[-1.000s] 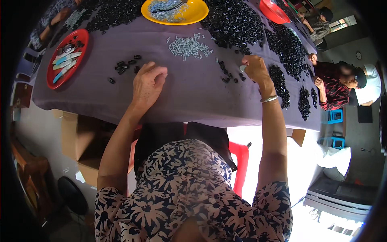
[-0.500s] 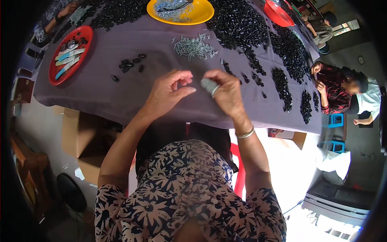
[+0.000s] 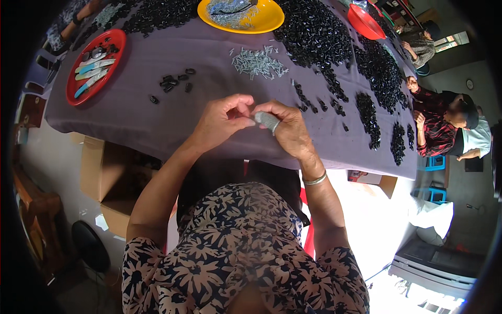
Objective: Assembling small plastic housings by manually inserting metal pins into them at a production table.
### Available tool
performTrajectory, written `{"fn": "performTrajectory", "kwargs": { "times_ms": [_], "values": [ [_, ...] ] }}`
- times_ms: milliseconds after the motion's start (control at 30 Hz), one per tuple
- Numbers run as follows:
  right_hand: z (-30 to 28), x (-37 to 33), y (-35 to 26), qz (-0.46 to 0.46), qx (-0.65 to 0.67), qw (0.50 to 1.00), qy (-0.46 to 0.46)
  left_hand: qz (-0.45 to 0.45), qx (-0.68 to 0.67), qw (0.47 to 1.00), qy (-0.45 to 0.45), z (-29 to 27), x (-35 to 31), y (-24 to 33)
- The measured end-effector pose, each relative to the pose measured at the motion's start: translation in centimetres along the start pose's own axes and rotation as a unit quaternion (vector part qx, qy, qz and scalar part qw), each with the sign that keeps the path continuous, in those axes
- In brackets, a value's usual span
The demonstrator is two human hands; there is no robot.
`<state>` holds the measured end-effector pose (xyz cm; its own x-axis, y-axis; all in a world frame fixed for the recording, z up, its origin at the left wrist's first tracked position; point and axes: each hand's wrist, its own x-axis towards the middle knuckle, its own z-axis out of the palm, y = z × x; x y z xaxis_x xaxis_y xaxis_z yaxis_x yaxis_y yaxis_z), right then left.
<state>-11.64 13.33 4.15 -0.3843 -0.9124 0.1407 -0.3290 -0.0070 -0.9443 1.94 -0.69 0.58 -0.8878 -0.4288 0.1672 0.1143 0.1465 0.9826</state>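
Over the near edge of the cloth-covered table, my left hand (image 3: 219,123) and my right hand (image 3: 288,128) meet at their fingertips. The fingers of both are pinched, and whatever lies between them is too small to make out. A grey fabric finger cover (image 3: 267,121) wraps my right thumb. Just beyond my hands lies a heap of small pale, translucent pins (image 3: 259,63). To the left of that, several small shiny black pieces (image 3: 170,82) are scattered on the purple-grey cloth (image 3: 130,123). More black pieces (image 3: 368,118) lie in rows at the right.
A red tray (image 3: 69,86) with blue-and-white handled tools stands at the left. A yellow plate (image 3: 274,21) of pins is at the far side, near a large black heap (image 3: 314,42) and a red bowl (image 3: 366,25). Other people sit around the table; a cardboard box (image 3: 91,170) stands below.
My hands have come together; they were apart half a second ago. The right fingertips moved left to meet the left ones. The whole view has shifted slightly.
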Motion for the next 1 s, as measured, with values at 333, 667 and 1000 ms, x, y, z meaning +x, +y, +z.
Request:
{"fn": "performTrajectory", "kwargs": {
  "times_ms": [333, 667, 1000],
  "values": [
    [-10.7, 6.9, 3.2, 0.061, -0.341, 0.934, 0.086, 0.174, 0.3, 0.934, 0.087, -0.1, 0.6, -1.3],
    [-9.8, 8.9, 3.5, 0.162, -0.267, 0.95, 0.002, 0.137, 0.325, 0.935, 0.04, -1.3, 0.7, -1.1],
    [-7.9, 7.6, 2.2, 0.129, -0.027, 0.991, -0.002, 0.149, 0.306, 0.94, -0.013, -2.3, 0.9, -1.4]
  ]
}}
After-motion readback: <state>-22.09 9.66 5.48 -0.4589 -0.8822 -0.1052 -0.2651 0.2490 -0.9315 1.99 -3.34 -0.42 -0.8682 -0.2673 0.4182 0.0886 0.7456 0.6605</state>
